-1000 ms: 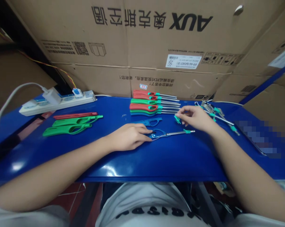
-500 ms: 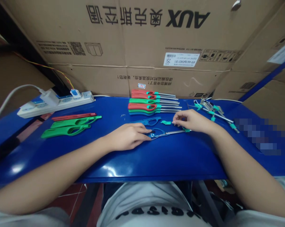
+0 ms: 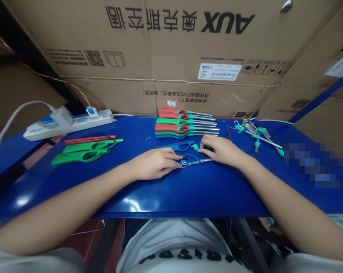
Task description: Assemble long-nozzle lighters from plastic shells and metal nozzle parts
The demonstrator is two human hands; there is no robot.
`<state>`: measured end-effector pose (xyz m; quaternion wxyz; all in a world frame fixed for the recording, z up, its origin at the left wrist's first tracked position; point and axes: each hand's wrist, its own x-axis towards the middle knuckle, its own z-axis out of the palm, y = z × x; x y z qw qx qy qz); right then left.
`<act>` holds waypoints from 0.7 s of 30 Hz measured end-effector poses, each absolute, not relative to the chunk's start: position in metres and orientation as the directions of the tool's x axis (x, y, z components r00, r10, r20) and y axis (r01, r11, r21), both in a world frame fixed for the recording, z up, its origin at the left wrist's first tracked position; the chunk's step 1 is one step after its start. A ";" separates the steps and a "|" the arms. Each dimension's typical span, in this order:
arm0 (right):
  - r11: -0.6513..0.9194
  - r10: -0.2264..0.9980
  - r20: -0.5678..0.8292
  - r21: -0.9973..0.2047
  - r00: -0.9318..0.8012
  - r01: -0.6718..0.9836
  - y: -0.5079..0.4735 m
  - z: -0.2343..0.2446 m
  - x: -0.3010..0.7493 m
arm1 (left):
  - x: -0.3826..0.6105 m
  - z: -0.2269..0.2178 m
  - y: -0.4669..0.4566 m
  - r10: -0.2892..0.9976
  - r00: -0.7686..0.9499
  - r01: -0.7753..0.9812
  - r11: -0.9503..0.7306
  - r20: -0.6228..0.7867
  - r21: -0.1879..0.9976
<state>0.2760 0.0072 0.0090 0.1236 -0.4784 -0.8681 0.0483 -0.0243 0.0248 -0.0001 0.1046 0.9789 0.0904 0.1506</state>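
Note:
My left hand (image 3: 157, 163) rests on the table, its fingertips closed on the handle end of a blue lighter half-shell (image 3: 192, 156) with wires and small dark parts inside. From that shell a metal tube (image 3: 206, 160) runs right, passing under my right hand (image 3: 221, 149). My right thumb and fingers pinch a small teal plastic piece (image 3: 195, 147) just above the tube. Behind my left fingers lies a second blue half-shell (image 3: 177, 146), partly covered by the hand.
Assembled red and green gas lighters (image 3: 173, 129) are stacked behind. Green half-shells (image 3: 83, 155) and red ones (image 3: 88, 139) lie left, near a power strip (image 3: 77, 122). Tubes with teal parts (image 3: 259, 134) lie right. Tiny metal pieces (image 3: 148, 138) and a red-handled tool (image 3: 228, 131) lie farther back.
My right hand has moved left along the tube to the teal piece, which has turned and shifted slightly left. My left hand has stayed in place.

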 end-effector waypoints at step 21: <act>0.674 0.714 0.145 -0.405 -0.685 0.617 -0.015 0.018 0.254 | -0.016 0.003 0.014 0.431 0.859 0.307 -0.865 0.276 0.397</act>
